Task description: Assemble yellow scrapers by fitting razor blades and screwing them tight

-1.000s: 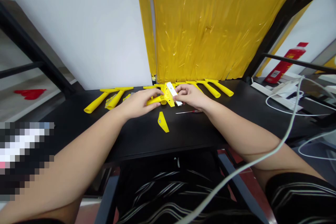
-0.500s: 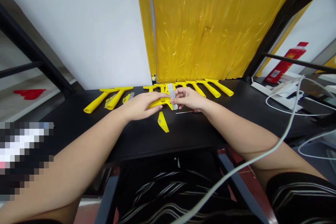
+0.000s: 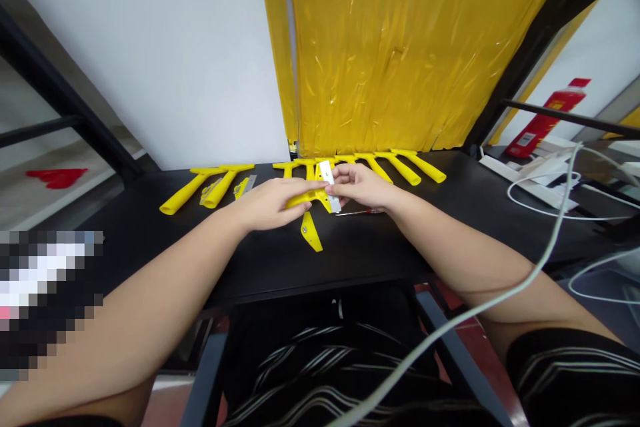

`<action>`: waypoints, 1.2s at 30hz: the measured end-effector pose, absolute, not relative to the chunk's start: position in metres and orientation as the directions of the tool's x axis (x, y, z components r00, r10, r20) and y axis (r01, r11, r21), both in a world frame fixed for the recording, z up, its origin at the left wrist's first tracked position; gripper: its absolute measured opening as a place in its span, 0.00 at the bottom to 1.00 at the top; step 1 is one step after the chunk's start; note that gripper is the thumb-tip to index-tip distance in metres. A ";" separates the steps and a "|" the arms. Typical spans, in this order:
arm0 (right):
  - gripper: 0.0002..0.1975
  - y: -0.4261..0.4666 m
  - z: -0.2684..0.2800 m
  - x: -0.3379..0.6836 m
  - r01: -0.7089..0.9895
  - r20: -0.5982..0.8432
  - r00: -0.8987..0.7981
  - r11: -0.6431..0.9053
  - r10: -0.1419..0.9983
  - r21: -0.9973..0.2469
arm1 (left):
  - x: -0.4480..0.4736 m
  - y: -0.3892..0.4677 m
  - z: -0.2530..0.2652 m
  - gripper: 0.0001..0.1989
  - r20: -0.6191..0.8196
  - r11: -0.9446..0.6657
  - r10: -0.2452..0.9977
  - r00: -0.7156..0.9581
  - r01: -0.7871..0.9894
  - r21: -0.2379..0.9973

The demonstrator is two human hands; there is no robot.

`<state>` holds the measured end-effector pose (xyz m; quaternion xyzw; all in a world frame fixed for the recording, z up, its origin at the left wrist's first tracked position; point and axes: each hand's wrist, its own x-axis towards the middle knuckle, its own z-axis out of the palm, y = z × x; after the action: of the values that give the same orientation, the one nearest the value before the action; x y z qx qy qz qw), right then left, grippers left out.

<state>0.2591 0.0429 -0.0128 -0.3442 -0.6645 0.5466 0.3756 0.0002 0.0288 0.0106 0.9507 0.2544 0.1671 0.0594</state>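
Observation:
My left hand (image 3: 270, 203) is closed round the handle of a yellow scraper (image 3: 320, 197), its index finger stretched toward the head. Across that head lies a flat silver blade (image 3: 326, 172), pinched between the thumb and fingers of my right hand (image 3: 363, 188). Part of the scraper is hidden by my left hand. Just below it, a loose yellow cover piece (image 3: 312, 233) with a small metal screw or nut rests on the black table (image 3: 280, 260). A thin screwdriver (image 3: 353, 213) lies under my right hand, its handle mostly covered.
Several yellow scraper handles (image 3: 404, 170) line the back of the table. At left are more handles (image 3: 223, 188) and small yellow pieces with blades (image 3: 245, 187). A red bottle (image 3: 547, 119) stands at right beside white cables (image 3: 565, 200). A pale cable crosses near my right arm.
The blade and scraper head have tilted slightly and shifted a little toward me; the blade now looks brighter. Both hands keep their hold.

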 end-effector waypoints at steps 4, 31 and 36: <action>0.12 0.042 -0.011 0.259 0.032 0.095 -0.481 0.126 0.872 -0.991 | 0.001 0.026 0.012 0.28 0.269 -0.849 0.528 0.805 0.489 0.202; 0.09 -0.022 -0.010 0.230 0.451 0.303 -0.805 0.858 0.510 -0.246 | -0.026 0.042 0.023 0.29 0.256 -0.716 0.696 0.671 0.678 0.168; 0.24 -0.022 -0.029 0.219 0.492 0.279 -0.820 0.865 0.500 -0.102 | -0.027 0.043 0.022 0.30 0.231 -0.699 0.714 0.661 0.690 0.188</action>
<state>0.2186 -0.0221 -0.0286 -0.2599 -0.9539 0.0128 0.1495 -0.0267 0.0434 0.0223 0.9103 0.3855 0.1449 0.0421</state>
